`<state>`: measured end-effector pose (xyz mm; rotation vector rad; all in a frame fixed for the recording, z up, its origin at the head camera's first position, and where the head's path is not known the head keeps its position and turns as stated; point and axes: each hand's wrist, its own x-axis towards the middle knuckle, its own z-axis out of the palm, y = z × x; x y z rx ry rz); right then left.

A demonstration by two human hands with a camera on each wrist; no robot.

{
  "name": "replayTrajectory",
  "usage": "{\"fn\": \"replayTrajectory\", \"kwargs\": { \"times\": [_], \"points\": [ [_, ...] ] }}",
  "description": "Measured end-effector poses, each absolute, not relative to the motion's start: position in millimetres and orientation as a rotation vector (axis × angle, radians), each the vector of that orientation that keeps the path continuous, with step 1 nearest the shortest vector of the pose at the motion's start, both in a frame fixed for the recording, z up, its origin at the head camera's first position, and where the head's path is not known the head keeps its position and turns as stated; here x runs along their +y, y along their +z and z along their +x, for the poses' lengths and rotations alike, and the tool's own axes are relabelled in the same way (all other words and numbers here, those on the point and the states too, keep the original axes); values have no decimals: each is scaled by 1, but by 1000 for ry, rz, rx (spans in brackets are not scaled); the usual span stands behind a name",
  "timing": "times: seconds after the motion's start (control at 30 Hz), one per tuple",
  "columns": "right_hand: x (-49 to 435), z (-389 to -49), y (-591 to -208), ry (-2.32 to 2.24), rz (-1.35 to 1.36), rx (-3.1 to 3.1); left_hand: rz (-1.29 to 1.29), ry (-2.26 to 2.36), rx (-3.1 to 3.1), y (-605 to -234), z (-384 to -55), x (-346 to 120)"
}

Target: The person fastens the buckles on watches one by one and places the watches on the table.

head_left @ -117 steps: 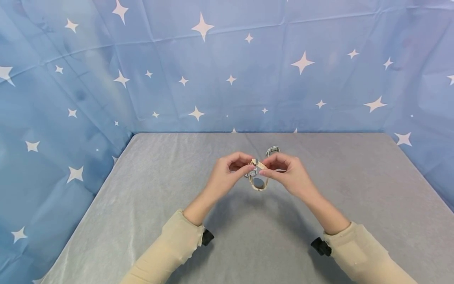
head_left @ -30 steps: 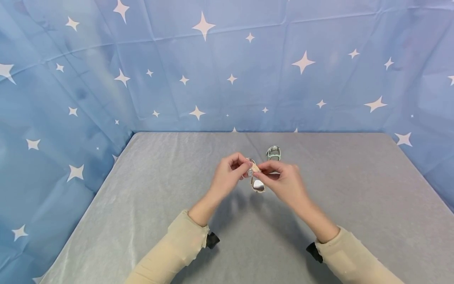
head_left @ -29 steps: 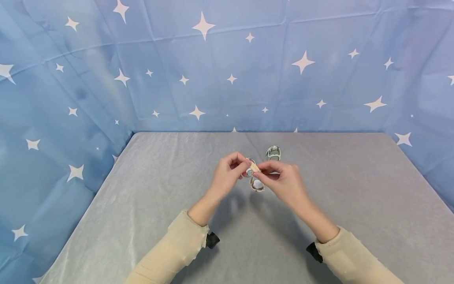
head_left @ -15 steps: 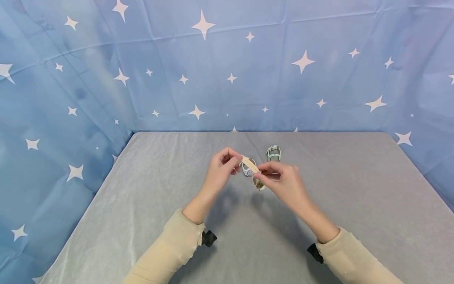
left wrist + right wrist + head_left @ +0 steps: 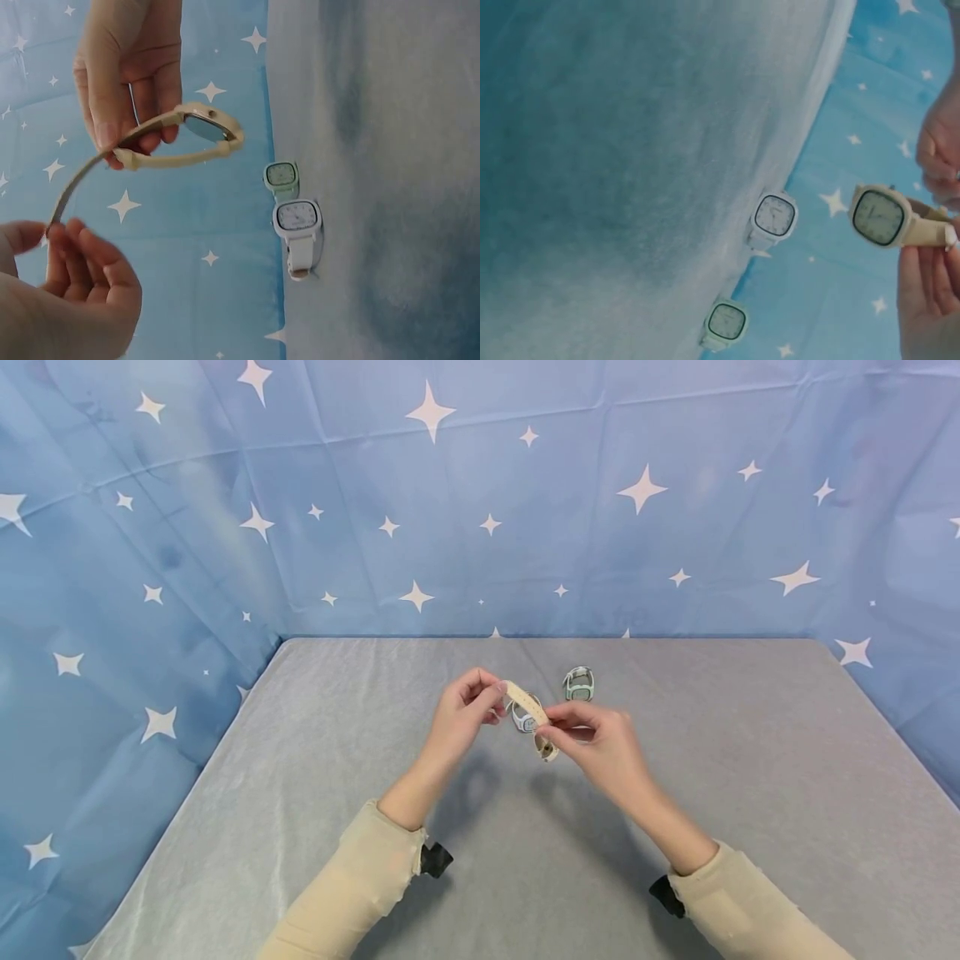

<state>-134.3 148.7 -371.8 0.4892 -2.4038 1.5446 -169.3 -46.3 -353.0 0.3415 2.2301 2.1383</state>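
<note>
Between my hands, above the table, is a cream wristwatch [image 5: 877,216] with a squarish face. My left hand [image 5: 459,717] pinches the free end of its strap [image 5: 527,702] between thumb and fingers. Nearer the buckle, my right hand [image 5: 602,739] pinches the strap, its fingertips partly covering that spot. The left wrist view shows the long tail stretching between both hands [image 5: 75,304], while the case [image 5: 212,120] and the rest of the strap form a loop beyond the right fingers. From above, the case hangs below the right fingertips.
A white wristwatch [image 5: 296,216] lies on the grey table [image 5: 337,760], partly behind the held strap in the head view. Farther back is a mint green wristwatch [image 5: 579,685]. A blue starred curtain [image 5: 480,552] borders the table's back and sides.
My left hand has drawn away to the left and slightly up with the strap's end, so more strap shows between the hands. The right hand has stayed nearly still over the last second.
</note>
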Motion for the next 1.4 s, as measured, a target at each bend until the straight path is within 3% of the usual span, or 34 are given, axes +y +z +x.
{"fn": "replayTrajectory", "kwargs": {
  "times": [0.33,1.03,1.4],
  "points": [
    [157,-136,-367,1842,394,-2300,828,1832,2162,-367,-168,-44],
    [155,-135,-362,2038,366,-2147,731,1931,2240,-364,-160,-33],
    [158,-135,-354,1891,410,-2201,751,1883,2242,-367,-159,-33]
  ]
}}
